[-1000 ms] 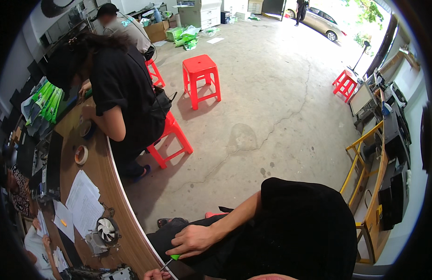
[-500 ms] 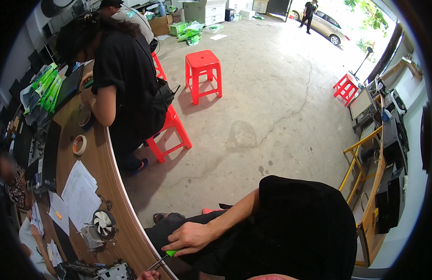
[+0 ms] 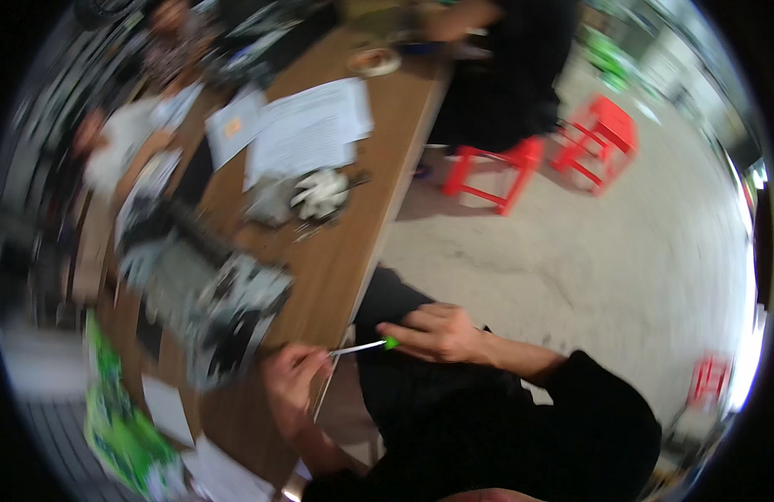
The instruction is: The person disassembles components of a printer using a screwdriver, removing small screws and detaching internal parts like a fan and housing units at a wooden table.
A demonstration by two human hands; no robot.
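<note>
My right hand (image 3: 441, 333) is closed around the green handle of a screwdriver (image 3: 358, 347), over my lap beside the table edge. The thin metal shaft points left to my left hand (image 3: 293, 376), whose fingers are pinched together at its tip. Whether a small part sits between those fingers is too blurred to tell. Left of my left hand, on the wooden table (image 3: 341, 259), lies a grey and black machine assembly (image 3: 211, 293) with its inner parts exposed. Beyond it are a white-bladed cooling fan (image 3: 322, 194) and a grey metal part (image 3: 271, 201).
Printed sheets (image 3: 307, 125) and a tape roll (image 3: 374, 61) lie farther along the table. A green plastic package (image 3: 123, 418) and white papers (image 3: 224, 473) are at the near left. Co-workers sit across the table and at its far end. Red stools (image 3: 604, 138) stand on the floor.
My view has swung left and down toward the table, blurring it. The machine assembly and my left hand now show more fully. The screwdriver stays between both hands.
</note>
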